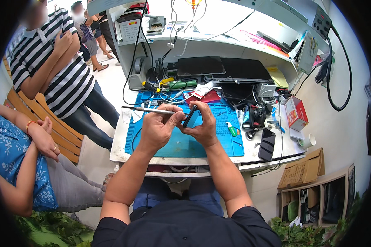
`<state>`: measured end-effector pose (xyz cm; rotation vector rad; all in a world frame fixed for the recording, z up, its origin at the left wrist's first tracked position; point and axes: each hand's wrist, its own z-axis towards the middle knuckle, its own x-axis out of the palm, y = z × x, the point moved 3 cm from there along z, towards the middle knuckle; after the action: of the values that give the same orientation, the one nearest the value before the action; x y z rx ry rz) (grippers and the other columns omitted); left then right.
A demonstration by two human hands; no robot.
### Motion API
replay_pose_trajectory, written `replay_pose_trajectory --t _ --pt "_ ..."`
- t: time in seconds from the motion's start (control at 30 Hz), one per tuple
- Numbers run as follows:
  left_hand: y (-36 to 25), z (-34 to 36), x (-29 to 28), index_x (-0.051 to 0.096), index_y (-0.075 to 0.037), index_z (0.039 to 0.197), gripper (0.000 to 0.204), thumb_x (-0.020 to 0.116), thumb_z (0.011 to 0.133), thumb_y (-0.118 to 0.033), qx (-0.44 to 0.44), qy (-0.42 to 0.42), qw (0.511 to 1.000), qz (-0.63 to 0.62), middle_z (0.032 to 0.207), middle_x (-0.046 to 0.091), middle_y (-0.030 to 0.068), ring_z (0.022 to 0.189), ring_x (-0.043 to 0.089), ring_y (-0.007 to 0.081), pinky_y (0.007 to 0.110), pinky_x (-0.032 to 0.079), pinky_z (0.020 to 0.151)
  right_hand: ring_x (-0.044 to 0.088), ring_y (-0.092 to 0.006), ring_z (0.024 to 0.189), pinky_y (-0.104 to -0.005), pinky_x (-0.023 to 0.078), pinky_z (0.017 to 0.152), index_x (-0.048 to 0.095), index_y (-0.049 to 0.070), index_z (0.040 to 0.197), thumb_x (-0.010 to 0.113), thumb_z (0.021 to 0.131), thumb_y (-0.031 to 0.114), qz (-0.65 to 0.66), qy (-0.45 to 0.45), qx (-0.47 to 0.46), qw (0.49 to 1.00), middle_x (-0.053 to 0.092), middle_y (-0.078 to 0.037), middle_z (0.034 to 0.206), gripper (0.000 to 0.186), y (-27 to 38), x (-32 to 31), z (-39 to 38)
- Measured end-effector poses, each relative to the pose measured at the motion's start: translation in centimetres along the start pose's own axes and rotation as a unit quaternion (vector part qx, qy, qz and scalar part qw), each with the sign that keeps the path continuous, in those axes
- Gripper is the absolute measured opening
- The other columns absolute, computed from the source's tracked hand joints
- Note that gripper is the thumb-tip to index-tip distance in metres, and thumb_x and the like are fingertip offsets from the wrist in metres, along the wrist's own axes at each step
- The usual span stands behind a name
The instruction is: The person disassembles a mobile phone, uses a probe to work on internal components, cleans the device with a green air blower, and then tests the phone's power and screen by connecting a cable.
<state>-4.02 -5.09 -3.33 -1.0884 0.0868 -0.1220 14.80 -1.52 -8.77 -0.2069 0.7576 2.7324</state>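
My left hand (157, 131) is closed round a slim silver pen-like tool (150, 110). Its thin dark end sticks out to the left, and the opposite tip meets the phone's edge or lies close to it. In my right hand (205, 126), a black phone (189, 117) is gripped on edge between thumb and fingers. Both hands are raised over a blue work mat (177, 148). To the right on the mat lies a small green-handled tool (232, 129). A second phone (267, 145), dark-screened, rests on the white table near its right front.
Behind the mat are loose cables, a dark flat panel (200, 66) and green pliers-like tools (182, 84). A red-and-white box (296, 113) and a white cup (307, 141) stand at the right edge. Two people stand close on the left; a shelf (235, 43) overhangs the back.
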Motion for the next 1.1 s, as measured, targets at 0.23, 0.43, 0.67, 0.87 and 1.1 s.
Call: replay_pose_trajectory --t 0.23,0.43,0.67,0.87,1.1 --pt "-0.5 -0.5 0.1 0.078 0.001 0.112 0.018 0.08 0.109 -0.016 0.025 -0.018 0.996 0.079 0.094 0.082 0.0085 0.083 0.078 0.0121 0.026 0.061 0.072 0.072 -0.0339 0.116 -0.0432 0.061 0.101 0.064 0.005 0.141 0.105 0.066 0.016 -0.015 -0.007 -0.009 1.0 0.073 -0.014 0.129 0.086 0.3 0.2 0.2" --pt "-1.6 -0.7 0.4 0.077 0.002 0.113 0.016 0.079 0.109 -0.014 0.095 -0.004 0.981 0.17 0.094 0.08 0.0084 0.082 0.078 0.0137 0.027 0.061 0.072 0.071 -0.0343 0.114 -0.0434 0.061 0.099 0.065 0.004 0.141 0.104 0.067 0.016 -0.028 -0.009 -0.024 0.999 0.072 -0.015 0.127 0.084 0.4 0.2 0.3" --pt "-2.4 0.3 -0.1 0.073 0.003 0.109 0.013 0.076 0.109 -0.01 0.064 0.06 0.968 0.235 0.092 0.078 0.0097 0.081 0.077 0.0138 0.028 0.061 0.071 0.071 -0.0363 0.114 -0.0448 0.061 0.1 0.066 0.005 0.141 0.104 0.066 0.016 -0.043 0.015 -0.034 0.998 0.072 -0.015 0.126 0.085 0.7 0.2 0.4" --pt "-3.2 1.9 -0.6 0.07 0.002 0.107 0.018 0.073 0.111 -0.015 -0.015 0.108 0.973 0.205 0.083 0.077 0.0136 0.077 0.08 0.0205 0.034 0.063 0.071 0.072 -0.034 0.117 -0.0446 0.061 0.101 0.067 0.005 0.14 0.108 0.062 0.019 -0.043 0.036 -0.03 0.998 0.074 -0.014 0.128 0.088 0.5 0.3 0.4" --pt "-2.9 3.9 -1.6 0.065 0.003 0.11 0.028 0.067 0.117 -0.025 -0.092 0.183 0.957 0.205 0.09 0.079 0.0123 0.085 0.082 0.0201 0.035 0.07 0.079 0.073 -0.0347 0.116 -0.0449 0.062 0.1 0.067 0.004 0.14 0.107 0.064 0.017 -0.041 0.052 -0.035 0.997 0.074 -0.014 0.127 0.086 0.6 0.4 0.5"
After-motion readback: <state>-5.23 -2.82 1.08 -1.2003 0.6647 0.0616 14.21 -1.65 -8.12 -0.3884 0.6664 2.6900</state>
